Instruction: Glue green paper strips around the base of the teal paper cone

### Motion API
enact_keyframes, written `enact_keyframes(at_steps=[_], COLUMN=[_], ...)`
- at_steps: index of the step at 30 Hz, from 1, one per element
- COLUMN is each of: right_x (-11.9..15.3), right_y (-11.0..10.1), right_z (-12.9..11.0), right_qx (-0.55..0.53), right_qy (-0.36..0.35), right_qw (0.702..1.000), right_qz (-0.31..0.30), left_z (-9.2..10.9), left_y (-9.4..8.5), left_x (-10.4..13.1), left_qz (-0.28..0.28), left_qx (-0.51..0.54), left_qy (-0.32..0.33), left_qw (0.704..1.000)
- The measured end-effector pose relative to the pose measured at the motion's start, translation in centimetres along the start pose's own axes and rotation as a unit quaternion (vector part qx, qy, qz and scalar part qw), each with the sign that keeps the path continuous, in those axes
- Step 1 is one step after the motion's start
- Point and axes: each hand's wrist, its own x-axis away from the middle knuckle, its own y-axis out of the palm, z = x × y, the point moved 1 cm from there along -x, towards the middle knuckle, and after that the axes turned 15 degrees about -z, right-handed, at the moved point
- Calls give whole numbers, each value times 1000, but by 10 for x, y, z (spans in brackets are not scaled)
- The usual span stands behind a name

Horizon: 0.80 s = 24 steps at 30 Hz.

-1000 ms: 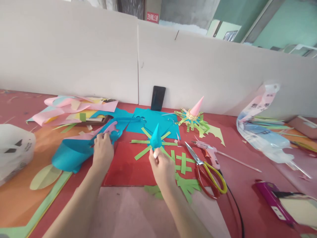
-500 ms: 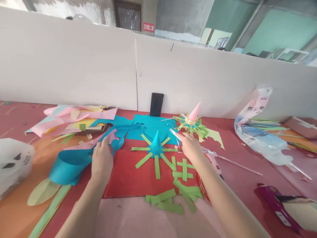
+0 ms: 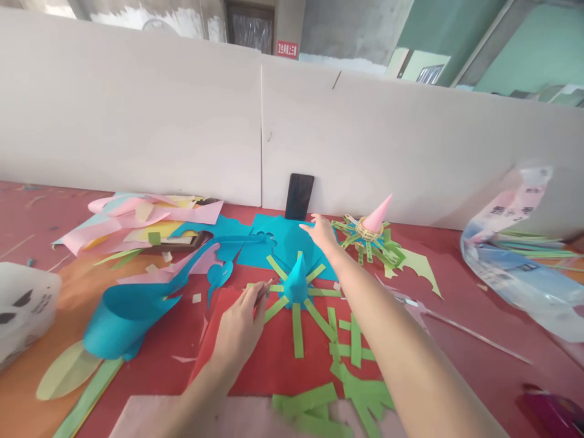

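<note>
A blue paper cone (image 3: 297,281) with light green paper strips fanning out from its base stands on a red board (image 3: 269,371). Left of the cone, my left hand (image 3: 241,322) is closed in a pinch. Something small and dark shows at its fingertips, too blurred to name, close to one green strip. My right hand (image 3: 323,236) reaches over the blue paper sheet (image 3: 255,246) behind the cone. Its thumb and index finger are apart with nothing seen between them. Loose green strips (image 3: 310,398) lie at the front of the board.
A black phone (image 3: 300,196) leans on the white partition (image 3: 365,146). To the right stand a pink-coned paper piece (image 3: 376,216) and a glue gun (image 3: 413,307). At left are a blue paper loop (image 3: 118,322), paper scraps (image 3: 114,225) and a white plastic bag (image 3: 25,304).
My left hand has moved right from the blue paper scraps to beside the cone. My right hand has gone farther back, and the white stick-like thing at its fingers no longer shows there.
</note>
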Motion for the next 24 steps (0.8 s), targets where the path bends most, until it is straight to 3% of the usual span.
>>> enact_keyframes(at_steps=[6,12,17,24], right_x=[-37,-58,-66,-65], right_y=[17,26,25,25], right_z=[3,3,4,7], right_qx=[-30,-18,-3,6], right_qy=[0,59,76,69], right_qw=[1000,998,997,997], right_qz=[6,-1,-34,-34], left_z=[0,5,4,2], left_y=[-1,-3,-4,-2], left_x=[-2,-3,-4,-2], left_qz=[-2,-11,-15,-26], left_qx=[-20,-25,-26,-19], left_qy=[2,13,8,0], left_qw=[1000,1000,1000,999])
